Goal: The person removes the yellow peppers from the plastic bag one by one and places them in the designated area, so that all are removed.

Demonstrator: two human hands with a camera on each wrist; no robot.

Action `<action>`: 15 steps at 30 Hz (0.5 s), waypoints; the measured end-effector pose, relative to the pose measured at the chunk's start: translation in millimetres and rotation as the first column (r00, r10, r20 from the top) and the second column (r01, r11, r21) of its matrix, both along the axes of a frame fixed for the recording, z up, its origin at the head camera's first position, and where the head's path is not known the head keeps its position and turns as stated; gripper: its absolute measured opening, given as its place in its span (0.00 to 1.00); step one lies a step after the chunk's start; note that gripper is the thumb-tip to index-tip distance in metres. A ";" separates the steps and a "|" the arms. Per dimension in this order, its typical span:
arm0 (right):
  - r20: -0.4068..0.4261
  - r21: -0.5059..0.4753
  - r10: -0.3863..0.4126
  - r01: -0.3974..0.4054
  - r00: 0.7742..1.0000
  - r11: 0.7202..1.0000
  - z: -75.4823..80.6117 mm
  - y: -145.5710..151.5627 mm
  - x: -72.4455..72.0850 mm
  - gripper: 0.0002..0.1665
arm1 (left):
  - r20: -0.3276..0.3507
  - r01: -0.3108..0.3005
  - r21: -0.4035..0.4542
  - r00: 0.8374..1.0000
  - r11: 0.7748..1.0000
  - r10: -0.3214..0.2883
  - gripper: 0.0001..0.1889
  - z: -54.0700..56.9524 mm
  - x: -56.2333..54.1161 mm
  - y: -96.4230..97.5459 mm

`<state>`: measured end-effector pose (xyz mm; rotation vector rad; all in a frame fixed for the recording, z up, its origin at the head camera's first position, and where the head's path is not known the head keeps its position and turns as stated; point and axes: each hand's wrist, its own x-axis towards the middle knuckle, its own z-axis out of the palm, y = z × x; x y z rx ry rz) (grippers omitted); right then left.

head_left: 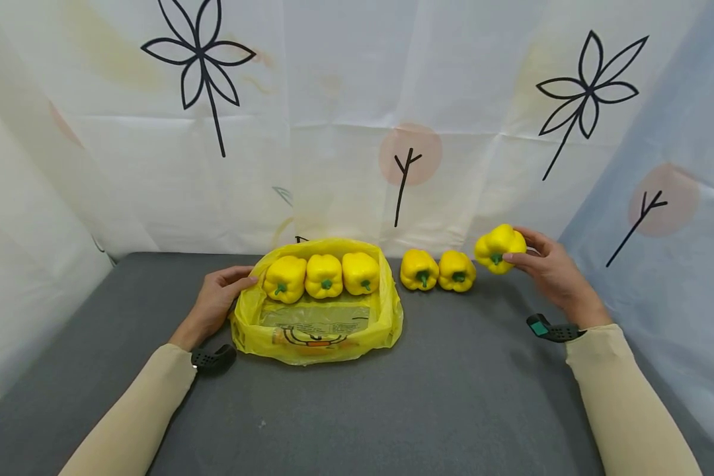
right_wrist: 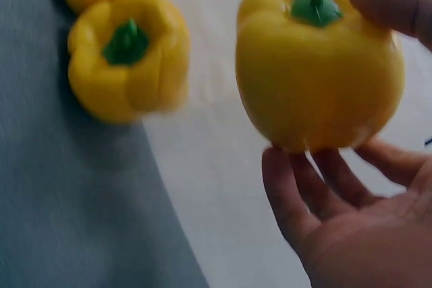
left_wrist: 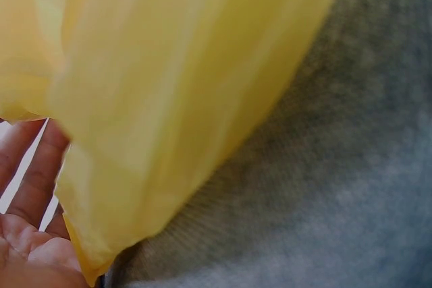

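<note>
A yellow plastic bag (head_left: 315, 350) stands with its mouth wide and facing up, three yellow bell peppers (head_left: 324, 276) in a row along its far side. My left hand (head_left: 217, 301) touches the bag's left rim; in the left wrist view its fingers (left_wrist: 34, 187) look straight and run partly behind the plastic. Off to the right, my right hand (head_left: 550, 271) holds another yellow bell pepper (right_wrist: 317, 79) above the table, thumb near its green stem and fingertips under it. Between bag and right hand, two more yellow bell peppers (head_left: 419, 270) sit side by side on the table.
The dark grey table (head_left: 440, 396) meets a pale hanging cloth (head_left: 333, 178) printed with flowers just behind the bag and peppers. Another cloth wall (head_left: 690, 264) closes the right side. Both wrists wear dark bands.
</note>
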<state>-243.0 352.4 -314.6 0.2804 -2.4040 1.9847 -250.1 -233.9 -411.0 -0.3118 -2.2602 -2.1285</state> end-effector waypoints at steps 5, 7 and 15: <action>0.006 0.042 0.076 -0.076 0.997 0.996 -1.9 19.8 -8.0 0.43 | 0.004 0.001 0.005 1.000 1.000 -0.001 0.22 0.1 0.0 -0.4; 0.008 0.071 0.109 -0.110 0.994 0.991 -1.7 24.9 -10.7 0.43 | 0.007 0.001 0.009 1.000 1.000 -0.001 0.22 0.0 -0.2 -0.6; 0.104 0.199 0.164 -0.182 0.981 0.963 -2.1 36.5 -22.8 0.42 | 0.016 -0.007 0.004 1.000 1.000 0.007 0.23 0.7 -0.3 -0.6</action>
